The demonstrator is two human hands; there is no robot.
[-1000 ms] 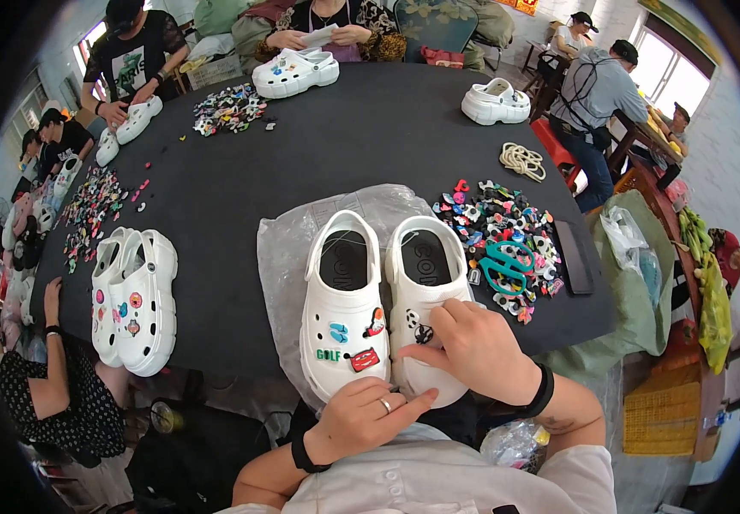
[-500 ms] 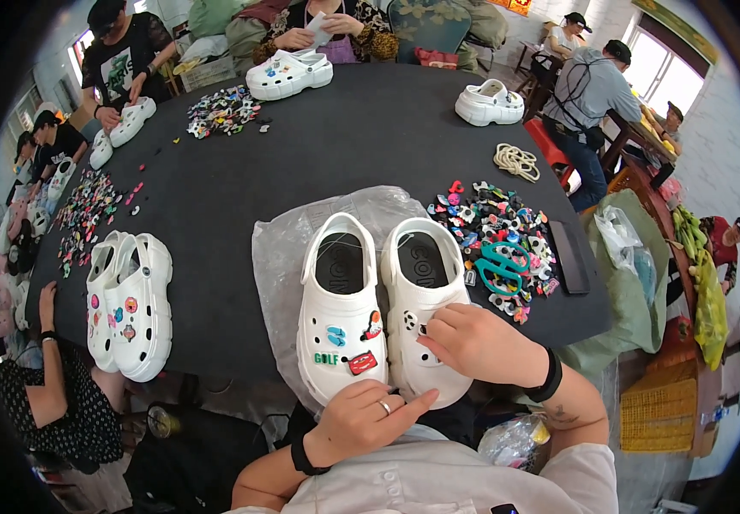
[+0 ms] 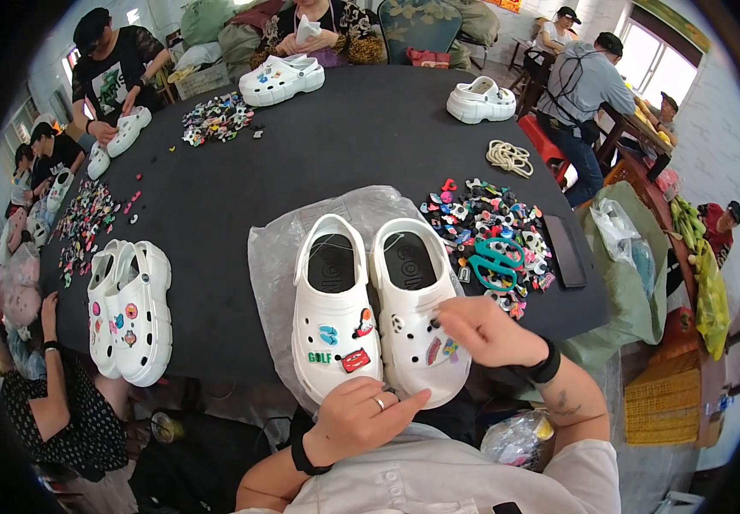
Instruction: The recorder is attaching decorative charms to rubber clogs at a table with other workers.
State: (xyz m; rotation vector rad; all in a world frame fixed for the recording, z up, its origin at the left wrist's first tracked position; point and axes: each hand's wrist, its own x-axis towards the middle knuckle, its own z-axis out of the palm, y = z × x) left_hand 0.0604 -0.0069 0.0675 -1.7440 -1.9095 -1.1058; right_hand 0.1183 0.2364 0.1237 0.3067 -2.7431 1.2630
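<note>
Two white clogs stand side by side in front of me, toes toward me. The left clog carries flip-flop, red car, green lettering and red-and-white charms. On the right clog are a football charm, a reddish charm and a yellow-and-blue charm. My left hand is closed against the clogs' toes, one digit stretched across the right toe. Just over the right clog's upper, my right hand has its fingers curled together; whatever is between the fingertips is hidden.
Beneath the clogs lies a clear plastic bag. Right of them are a charm pile, teal-handled scissors, a dark tray and coiled rope. Another clog pair stands left. Co-workers sit around the dark table.
My right hand has lifted off the right clog and moved slightly right, uncovering the reddish and yellow-and-blue charms. My left hand stays at the toes. The whole view has shifted slightly.
</note>
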